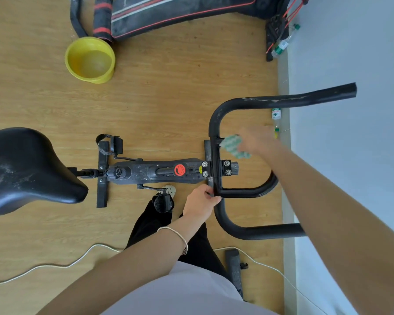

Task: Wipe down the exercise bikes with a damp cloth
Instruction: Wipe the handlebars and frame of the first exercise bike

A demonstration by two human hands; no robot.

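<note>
A black exercise bike (155,171) stands on the wooden floor, seen from above, with its saddle (25,169) at the left and its curved handlebar (216,114) at the right. My right hand (257,139), blurred, holds a green-and-white cloth (233,146) against the handlebar's crossbar above the stem clamp. My left hand (200,204) grips the handlebar's near side just below the clamp.
A yellow basin (90,60) holding water sits on the floor beyond the bike. A black-and-red bench (180,12) lies at the top. Plastic bottles (276,114) stand along the white wall at right. A white cable (55,266) runs across the floor near my legs.
</note>
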